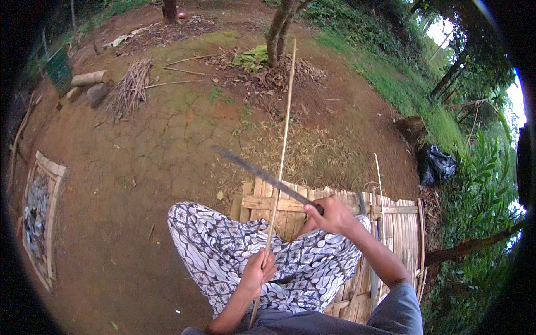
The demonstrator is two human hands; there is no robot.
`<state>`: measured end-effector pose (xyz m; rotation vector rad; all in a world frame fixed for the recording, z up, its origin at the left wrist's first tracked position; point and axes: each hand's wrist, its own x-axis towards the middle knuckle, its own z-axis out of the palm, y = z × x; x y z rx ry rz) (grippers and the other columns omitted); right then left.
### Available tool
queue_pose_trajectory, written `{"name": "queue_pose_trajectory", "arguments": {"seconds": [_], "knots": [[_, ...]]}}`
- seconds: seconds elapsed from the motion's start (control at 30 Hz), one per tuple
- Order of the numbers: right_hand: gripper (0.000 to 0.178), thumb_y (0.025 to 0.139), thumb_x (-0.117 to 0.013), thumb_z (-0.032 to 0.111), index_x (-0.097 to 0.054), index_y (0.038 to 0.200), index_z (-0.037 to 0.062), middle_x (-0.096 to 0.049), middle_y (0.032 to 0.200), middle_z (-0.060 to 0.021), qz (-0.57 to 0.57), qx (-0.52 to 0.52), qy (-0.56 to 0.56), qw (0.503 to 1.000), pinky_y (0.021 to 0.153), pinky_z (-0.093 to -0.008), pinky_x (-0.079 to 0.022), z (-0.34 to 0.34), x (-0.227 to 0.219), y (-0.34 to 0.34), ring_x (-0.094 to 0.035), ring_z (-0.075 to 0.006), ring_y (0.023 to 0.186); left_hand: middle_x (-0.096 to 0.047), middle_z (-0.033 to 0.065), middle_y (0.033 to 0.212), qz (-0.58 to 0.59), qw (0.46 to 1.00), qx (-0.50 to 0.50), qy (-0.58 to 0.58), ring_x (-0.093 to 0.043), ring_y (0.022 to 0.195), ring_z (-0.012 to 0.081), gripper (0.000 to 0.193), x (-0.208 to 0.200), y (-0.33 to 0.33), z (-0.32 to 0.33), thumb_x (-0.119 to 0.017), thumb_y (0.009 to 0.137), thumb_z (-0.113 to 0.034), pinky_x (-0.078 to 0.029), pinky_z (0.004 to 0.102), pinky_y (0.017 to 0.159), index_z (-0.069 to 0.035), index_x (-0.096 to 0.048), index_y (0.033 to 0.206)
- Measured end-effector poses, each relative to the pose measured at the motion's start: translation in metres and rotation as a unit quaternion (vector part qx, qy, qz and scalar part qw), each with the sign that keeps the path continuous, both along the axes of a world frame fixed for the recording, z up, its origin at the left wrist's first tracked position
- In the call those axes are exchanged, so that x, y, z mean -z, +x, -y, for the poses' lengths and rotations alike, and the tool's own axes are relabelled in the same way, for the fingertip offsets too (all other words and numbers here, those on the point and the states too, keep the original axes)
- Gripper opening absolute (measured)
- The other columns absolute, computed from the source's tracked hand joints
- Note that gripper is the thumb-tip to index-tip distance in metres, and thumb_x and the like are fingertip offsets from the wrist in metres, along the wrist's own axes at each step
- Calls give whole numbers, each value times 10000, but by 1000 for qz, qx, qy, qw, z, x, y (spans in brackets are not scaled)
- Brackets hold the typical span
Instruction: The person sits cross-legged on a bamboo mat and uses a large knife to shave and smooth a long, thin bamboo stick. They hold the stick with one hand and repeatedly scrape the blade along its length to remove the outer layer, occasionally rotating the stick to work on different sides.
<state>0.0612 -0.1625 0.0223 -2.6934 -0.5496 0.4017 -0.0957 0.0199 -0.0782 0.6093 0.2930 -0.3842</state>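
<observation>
My left hand (258, 271) is closed around the lower part of a long, thin pale bamboo strip (286, 123), close to my lap. The strip runs from under my left forearm up and away toward a tree. In my right hand (333, 215) is the dark handle of a long-bladed knife (257, 174). Its blade points to the far left and crosses the strip ahead of my left hand. Whether the edge touches the strip I cannot tell. My crossed legs, in patterned black-and-white cloth (223, 240), lie beneath both hands.
I sit on a split-bamboo platform (397, 234). A black plastic bag (437, 165) and a stump (411, 129) stand to the right. Far left lie a bundle of sticks (132, 86), a log (89, 78) and a stone (97, 95). A bamboo-framed panel (54, 167) lies at left.
</observation>
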Motion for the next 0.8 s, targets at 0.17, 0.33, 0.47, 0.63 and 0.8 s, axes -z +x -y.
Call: {"name": "queue_pose_trajectory", "arguments": {"seconds": [0.17, 0.33, 0.47, 0.63, 0.8], "knots": [[624, 788, -492, 666, -679, 805, 71, -591, 552, -164, 105, -213, -51, 970, 551, -448, -509, -10, 15, -38, -626, -330, 555, -281, -47, 464, -4, 1000, 30, -9, -214, 348, 59, 351, -2, 0, 8, -339, 987, -357, -187, 226, 329, -100, -439, 770], [610, 745, -516, 699, -684, 788, 114, -586, 535, -121, 126, -318, -114, 933, 463, -428, -494, -20, 5, -32, -613, -290, 487, -266, -54, 472, -24, 997, 75, 20, -235, 370, 64, 347, 12, -3, 13, -325, 984, -354, -189, 217, 352, -109, -441, 768], [547, 794, -546, 582, -641, 680, 55, -562, 526, -144, 47, -115, 14, 992, 519, -425, -475, 10, 36, 7, -597, -324, 532, -244, -70, 517, -16, 1000, 6, 3, -210, 404, 49, 377, -2, -4, 5, -319, 993, -398, -160, 222, 370, -117, -422, 763], [594, 823, -514, 570, -645, 780, -8, -591, 625, -229, 23, -45, -12, 999, 629, -452, -496, 12, 29, 12, -623, -384, 648, -256, -66, 522, -65, 998, 16, -2, -208, 399, 45, 391, 3, -5, 5, -279, 1003, -386, -158, 221, 365, -112, -413, 757], [603, 817, -505, 604, -651, 820, 19, -607, 635, -218, 51, -146, -5, 988, 650, -460, -506, -4, 26, -22, -623, -384, 644, -272, -59, 488, -35, 999, 37, 1, -216, 367, 59, 408, -3, -7, 7, -308, 989, -419, -165, 231, 345, -113, -435, 751]]}}
